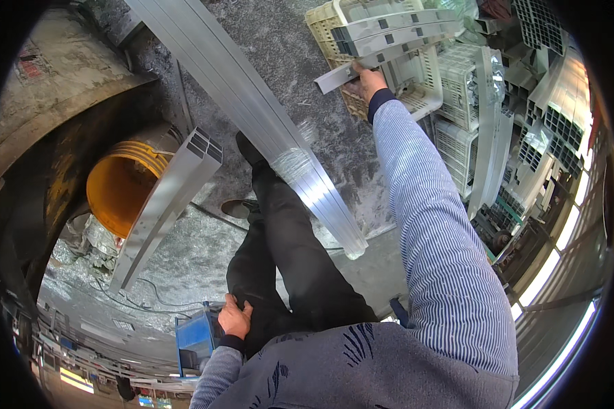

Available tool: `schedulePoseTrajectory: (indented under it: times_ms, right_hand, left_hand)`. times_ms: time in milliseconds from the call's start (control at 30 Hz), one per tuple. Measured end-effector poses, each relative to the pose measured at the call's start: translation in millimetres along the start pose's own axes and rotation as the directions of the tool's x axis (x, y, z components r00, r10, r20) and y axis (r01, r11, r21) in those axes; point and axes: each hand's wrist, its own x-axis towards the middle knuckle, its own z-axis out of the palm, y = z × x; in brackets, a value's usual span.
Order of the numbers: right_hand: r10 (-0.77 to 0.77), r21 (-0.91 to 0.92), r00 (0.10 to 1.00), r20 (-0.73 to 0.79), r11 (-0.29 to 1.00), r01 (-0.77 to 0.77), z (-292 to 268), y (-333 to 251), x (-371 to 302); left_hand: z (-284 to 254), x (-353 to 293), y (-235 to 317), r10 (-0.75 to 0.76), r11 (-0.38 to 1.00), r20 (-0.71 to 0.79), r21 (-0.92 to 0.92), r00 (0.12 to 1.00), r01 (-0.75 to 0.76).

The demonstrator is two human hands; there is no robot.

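Note:
My right hand [370, 80] reaches far forward and grips a short grey square metal tube [331, 78], its fingers wrapped round it. This tube lies at the near edge of several similar short tubes [396, 31] resting across a cream plastic crate [426, 82]. Down at my left thigh, my left hand [235, 317] is closed in a loose fist, with nothing seen in it. A long bundle of silvery metal profiles [232, 78], wrapped in clear film near its end, slants across the middle beside my legs.
At left, an orange bucket [119, 194] stands behind an upright bundle of square tubes [170, 198]. A blue metal frame [196, 337] is near my left hand. White crates [457, 88] and stacked profiles [559, 109] line the right. A dark cable [215, 217] crosses the floor.

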Motion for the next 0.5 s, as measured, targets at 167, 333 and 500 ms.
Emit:
schedulePoseTrajectory:
  times_ms: [167,333,500]
  right_hand:
    - [-0.018,-0.185,0.996,0.086,0.982,0.033,12,-5,-1]
    - [-0.134,-0.077,0.981,0.139,0.986,0.146,-3,7,23]
    - [0.006,-0.033,0.988,-0.156,0.999,-0.011,16,22,-11]
  left_hand:
    - [1,0,10,-0.036,0.999,0.025,-0.004,0.999,0.036]
    - [3,-2,15,-0.038,0.996,0.005,-0.08,0.999,0.038]
    - [8,-9,17,-0.111,0.989,0.075,-0.087,0.991,0.118]
